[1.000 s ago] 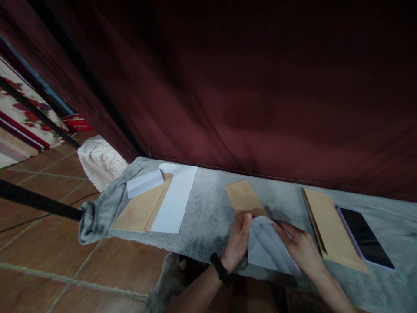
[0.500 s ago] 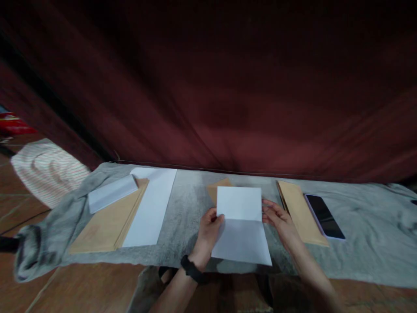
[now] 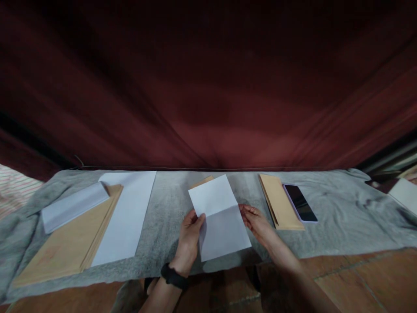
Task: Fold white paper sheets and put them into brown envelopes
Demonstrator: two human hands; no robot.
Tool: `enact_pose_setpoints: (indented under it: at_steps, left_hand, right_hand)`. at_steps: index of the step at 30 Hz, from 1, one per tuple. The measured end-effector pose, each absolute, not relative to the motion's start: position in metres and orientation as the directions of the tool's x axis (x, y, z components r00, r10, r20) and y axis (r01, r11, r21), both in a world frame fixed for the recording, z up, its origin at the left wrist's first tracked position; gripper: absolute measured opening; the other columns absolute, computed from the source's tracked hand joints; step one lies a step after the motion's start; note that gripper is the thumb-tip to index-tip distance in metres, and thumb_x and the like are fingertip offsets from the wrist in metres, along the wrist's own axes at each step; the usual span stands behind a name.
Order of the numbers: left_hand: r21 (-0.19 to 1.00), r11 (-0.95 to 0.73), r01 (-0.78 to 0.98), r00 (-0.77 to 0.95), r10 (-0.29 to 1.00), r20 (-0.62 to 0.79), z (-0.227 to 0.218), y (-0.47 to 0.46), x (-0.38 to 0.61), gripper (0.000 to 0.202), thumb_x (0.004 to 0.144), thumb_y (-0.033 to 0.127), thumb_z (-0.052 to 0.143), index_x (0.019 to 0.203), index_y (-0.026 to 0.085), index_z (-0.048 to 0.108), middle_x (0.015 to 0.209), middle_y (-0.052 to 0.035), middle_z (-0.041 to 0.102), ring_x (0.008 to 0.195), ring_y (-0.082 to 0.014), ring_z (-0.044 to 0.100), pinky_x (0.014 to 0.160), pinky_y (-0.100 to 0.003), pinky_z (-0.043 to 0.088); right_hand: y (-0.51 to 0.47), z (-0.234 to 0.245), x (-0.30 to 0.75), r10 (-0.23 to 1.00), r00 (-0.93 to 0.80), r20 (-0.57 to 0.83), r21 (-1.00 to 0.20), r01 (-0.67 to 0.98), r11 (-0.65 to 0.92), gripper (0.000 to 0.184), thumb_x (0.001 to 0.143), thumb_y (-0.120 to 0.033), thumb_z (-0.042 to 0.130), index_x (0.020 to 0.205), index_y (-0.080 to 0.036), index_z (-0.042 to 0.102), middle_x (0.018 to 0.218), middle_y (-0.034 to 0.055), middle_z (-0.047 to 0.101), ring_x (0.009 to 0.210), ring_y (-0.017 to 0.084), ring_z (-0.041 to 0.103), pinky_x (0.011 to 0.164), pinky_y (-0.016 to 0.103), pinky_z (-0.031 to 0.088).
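Note:
Both my hands hold a white sheet of paper [image 3: 219, 217] with a crease across its middle, raised just above the grey cloth [image 3: 169, 208]. My left hand [image 3: 190, 232], with a black band at the wrist, pinches the sheet's left edge. On the right edge, my right hand [image 3: 257, 219] grips with thumb and fingers. A brown envelope [image 3: 202, 181] lies under the sheet, only its far corner showing.
At left lie a stack of brown envelopes [image 3: 65, 243], a white sheet [image 3: 127, 213] and a folded white paper [image 3: 73, 206]. To the right lie more brown envelopes [image 3: 278, 201] and a dark phone [image 3: 299, 202]. A dark red curtain [image 3: 208, 95] hangs behind; tiled floor in front.
The sheet went from being pressed on the cloth to lifted and unfolded between both hands. The camera view swung to the right, so everything shifted left.

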State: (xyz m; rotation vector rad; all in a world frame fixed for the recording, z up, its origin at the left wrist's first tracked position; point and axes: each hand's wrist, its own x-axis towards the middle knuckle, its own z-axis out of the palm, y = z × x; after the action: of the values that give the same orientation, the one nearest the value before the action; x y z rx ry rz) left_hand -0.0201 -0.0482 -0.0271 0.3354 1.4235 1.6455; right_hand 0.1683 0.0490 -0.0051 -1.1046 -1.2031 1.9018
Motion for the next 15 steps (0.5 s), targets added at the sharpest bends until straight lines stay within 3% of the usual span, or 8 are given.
enact_pose_setpoints:
  at_steps: [3, 9, 15]
  left_hand:
    - [0.882, 0.071, -0.465, -0.538, 0.769, -0.345, -0.030, -0.049, -0.019, 0.043, 0.062, 0.035, 0.082, 0.100, 0.017, 0.073, 0.091, -0.0041, 0.076, 0.076, -0.0164, 0.067, 0.070, -0.026, 0.050]
    - [0.906, 0.073, -0.417, -0.537, 0.784, -0.311, -0.028, -0.048, -0.018, 0.038, 0.064, 0.031, 0.079, 0.099, 0.016, 0.075, 0.095, -0.0054, 0.077, 0.081, -0.0169, 0.067, 0.078, -0.027, 0.051]
    - [0.914, 0.079, -0.397, -0.566, 0.763, -0.312, -0.032, -0.046, -0.017, 0.032, 0.066, 0.030, 0.076, 0.095, 0.017, 0.074, 0.098, -0.0067, 0.076, 0.083, -0.0176, 0.066, 0.077, -0.027, 0.050]
  right_hand:
    - [0.048, -0.005, 0.167, 0.830, -0.451, -0.329, -0.916, -0.061, -0.397, 0.042, 0.062, -0.059, 0.085, 0.081, -0.023, 0.074, 0.072, 0.0022, 0.072, 0.067, 0.020, 0.065, 0.061, 0.030, 0.050]
    - [0.045, 0.001, 0.166, 0.852, -0.458, -0.255, -0.923, -0.148, -0.356, 0.041, 0.065, -0.052, 0.085, 0.095, -0.026, 0.076, 0.093, 0.0037, 0.076, 0.083, 0.022, 0.069, 0.073, 0.032, 0.052]
    - [0.039, 0.007, 0.161, 0.808, -0.523, -0.270, -0.900, -0.161, -0.405, 0.042, 0.072, -0.055, 0.082, 0.095, -0.020, 0.077, 0.083, 0.0045, 0.074, 0.073, 0.019, 0.067, 0.070, 0.031, 0.051]
